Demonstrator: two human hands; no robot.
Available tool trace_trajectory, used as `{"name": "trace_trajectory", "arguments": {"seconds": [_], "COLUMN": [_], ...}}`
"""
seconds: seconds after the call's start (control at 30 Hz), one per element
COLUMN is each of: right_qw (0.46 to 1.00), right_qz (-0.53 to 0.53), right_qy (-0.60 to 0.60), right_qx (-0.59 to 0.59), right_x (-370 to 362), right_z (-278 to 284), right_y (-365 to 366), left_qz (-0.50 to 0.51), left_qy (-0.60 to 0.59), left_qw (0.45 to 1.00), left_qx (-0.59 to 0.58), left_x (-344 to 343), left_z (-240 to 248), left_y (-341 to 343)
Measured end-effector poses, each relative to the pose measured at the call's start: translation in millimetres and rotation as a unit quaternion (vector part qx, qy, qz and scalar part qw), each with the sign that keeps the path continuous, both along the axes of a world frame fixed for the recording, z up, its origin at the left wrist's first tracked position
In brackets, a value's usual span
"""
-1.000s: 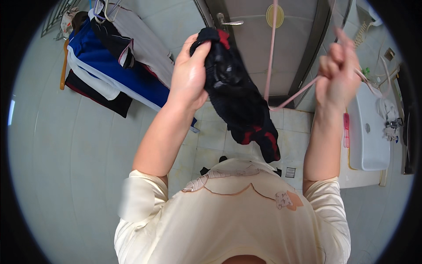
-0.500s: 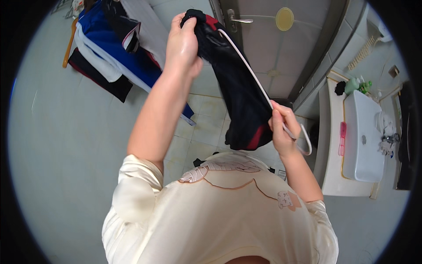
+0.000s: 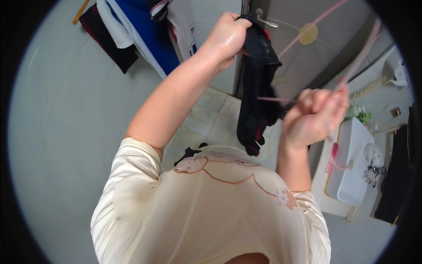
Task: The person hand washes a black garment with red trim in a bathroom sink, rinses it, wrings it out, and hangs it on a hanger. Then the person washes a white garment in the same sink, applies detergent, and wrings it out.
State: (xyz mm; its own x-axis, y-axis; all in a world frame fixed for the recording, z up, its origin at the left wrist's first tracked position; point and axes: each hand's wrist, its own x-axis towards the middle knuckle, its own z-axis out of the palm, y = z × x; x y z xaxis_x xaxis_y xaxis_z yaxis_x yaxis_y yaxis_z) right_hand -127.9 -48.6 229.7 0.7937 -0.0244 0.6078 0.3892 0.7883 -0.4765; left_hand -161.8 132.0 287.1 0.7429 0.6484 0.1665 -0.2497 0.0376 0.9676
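Note:
My left hand (image 3: 231, 37), up near the door, is closed on the gathered top of a dark garment (image 3: 258, 83) with red trim. The cloth hangs down in a narrow, bunched length toward my shirt front. My right hand (image 3: 314, 114) is closed around a thin, pale wire hanger (image 3: 362, 53), smeared by motion. The hanger's long sides reach up and to the right, with one thin end crossing in front of the garment. Its curved hook seems to show below the hand, over the sink edge.
Blue, white and black clothes (image 3: 154, 37) hang at the upper left beside an orange-brown hanger (image 3: 80, 12). A door handle (image 3: 267, 23) is just beyond the garment. On the right are a white sink (image 3: 349, 180), a pink comb-like item (image 3: 332, 156) and a coiled cord (image 3: 370, 87).
The hanger has come away from along the garment and swung up to the right with my right hand. My left hand has shifted right in the view, still gripping the cloth, which hangs narrower.

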Motion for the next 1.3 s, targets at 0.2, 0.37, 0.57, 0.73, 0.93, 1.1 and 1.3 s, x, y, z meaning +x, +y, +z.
{"name": "trace_trajectory", "arguments": {"seconds": [0.2, 0.37, 0.57, 0.73, 0.93, 1.1, 1.3], "right_qw": [0.889, 0.777, 0.717, 0.729, 0.73, 0.812, 0.745], "right_qz": [0.059, 0.073, 0.17, 0.293, 0.209, 0.197, -0.141], "right_qy": [-0.009, -0.104, -0.114, -0.102, -0.03, -0.193, -0.356], "right_qx": [-0.453, -0.617, -0.666, -0.61, -0.651, -0.514, -0.546], "right_x": [-36, 21, 31, 37, 59, 75, 86], "right_z": [-78, -65, -44, -12, 40, 54, 22], "right_y": [-4, -32, 6, 17, 35, 12, -35], "left_qz": [0.273, 0.226, 0.162, -0.095, -0.176, 0.058, 0.075], "left_qy": [0.034, 0.28, 0.34, 0.443, 0.21, 0.166, 0.172], "left_qw": [0.896, 0.783, 0.75, 0.768, 0.831, 0.861, 0.88], "left_qx": [0.349, 0.507, 0.544, 0.453, 0.484, 0.477, 0.435], "left_x": [0, -15, -16, -7, -54, -62, -82], "left_z": [-17, -51, -60, -46, -51, -48, -41], "left_y": [67, 95, 66, 78, 60, 49, 90]}}
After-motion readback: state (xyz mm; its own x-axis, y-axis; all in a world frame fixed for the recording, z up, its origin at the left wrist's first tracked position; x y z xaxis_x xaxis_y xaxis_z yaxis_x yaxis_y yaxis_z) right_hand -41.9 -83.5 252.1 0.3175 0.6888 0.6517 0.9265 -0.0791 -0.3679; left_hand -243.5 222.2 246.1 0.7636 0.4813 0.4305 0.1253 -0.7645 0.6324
